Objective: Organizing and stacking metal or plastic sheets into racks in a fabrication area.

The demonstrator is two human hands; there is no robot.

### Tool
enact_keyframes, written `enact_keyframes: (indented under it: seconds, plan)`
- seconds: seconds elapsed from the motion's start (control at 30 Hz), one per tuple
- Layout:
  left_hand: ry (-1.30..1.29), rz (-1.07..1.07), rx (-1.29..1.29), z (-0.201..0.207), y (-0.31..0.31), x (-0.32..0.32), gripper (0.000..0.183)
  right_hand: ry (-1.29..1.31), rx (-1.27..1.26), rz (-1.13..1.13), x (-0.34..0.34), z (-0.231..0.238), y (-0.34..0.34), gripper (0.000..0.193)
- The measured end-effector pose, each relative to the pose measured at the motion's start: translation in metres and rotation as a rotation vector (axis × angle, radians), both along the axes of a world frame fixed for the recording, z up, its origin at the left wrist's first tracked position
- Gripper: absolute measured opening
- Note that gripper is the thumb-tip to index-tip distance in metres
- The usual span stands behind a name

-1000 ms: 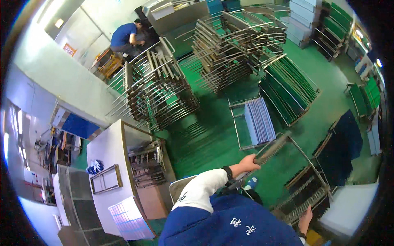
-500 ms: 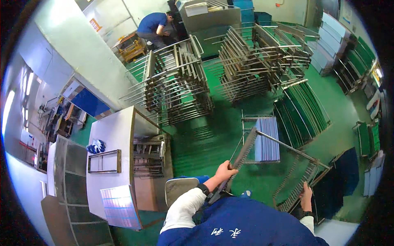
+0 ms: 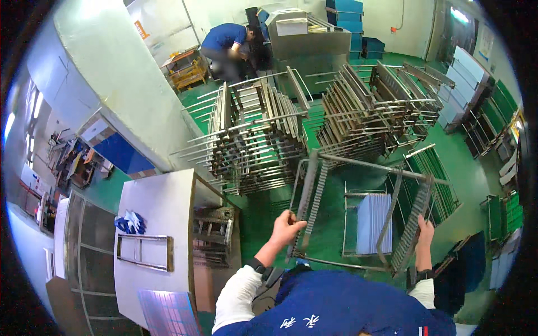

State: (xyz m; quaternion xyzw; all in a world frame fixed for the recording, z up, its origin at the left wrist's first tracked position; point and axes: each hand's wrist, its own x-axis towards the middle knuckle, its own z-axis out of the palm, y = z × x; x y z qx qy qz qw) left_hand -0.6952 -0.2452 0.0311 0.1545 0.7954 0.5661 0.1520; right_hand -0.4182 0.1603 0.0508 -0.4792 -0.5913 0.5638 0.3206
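A metal rack frame [image 3: 307,190] with slotted, comb-like side bars is held up in front of me above the green floor. My left hand [image 3: 286,227] grips its left side bar, thumb and fingers closed round it. On the opposite side bar my right hand [image 3: 425,231] is closed as well. Through the open frame shows a low rack of pale blue panels [image 3: 370,221] standing on the floor. Just beyond it, partly hidden by the held frame, is a rack of green panels [image 3: 440,185].
Two big piles of similar metal racks [image 3: 255,126] [image 3: 370,106] stand ahead. On the left, a white-topped table [image 3: 154,204] bears a small metal frame [image 3: 170,255] and blue-and-white gloves [image 3: 131,222]. A co-worker [image 3: 224,39] bends over at the back, beside a grey metal machine [image 3: 314,47].
The rack frame has been raised and levelled, its left side swinging leftward and its right side upward. Both hands keep their hold. My view has shifted slightly.
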Motion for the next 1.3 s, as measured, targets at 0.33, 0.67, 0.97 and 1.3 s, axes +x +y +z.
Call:
enact_keyframes:
  seconds: [0.33,0.67,0.97,1.3]
  plan:
    - [0.16,0.234,0.329,0.155,-0.059,-0.128,0.03,0.375,0.149,0.229,-0.245,0.149,-0.02,0.027]
    - [0.39,0.445,0.377,0.248,-0.072,-0.199,0.018,0.518,0.086,0.592,-0.427,0.245,-0.01,0.029]
    - [0.324,0.443,0.361,0.279,-0.049,-0.305,0.018,0.569,-0.016,0.792,-0.586,0.264,-0.009,0.028]
    - [0.068,0.344,0.269,0.229,-0.057,-0.484,0.034,0.188,0.062,0.82,-0.726,0.233,-0.01,0.032]
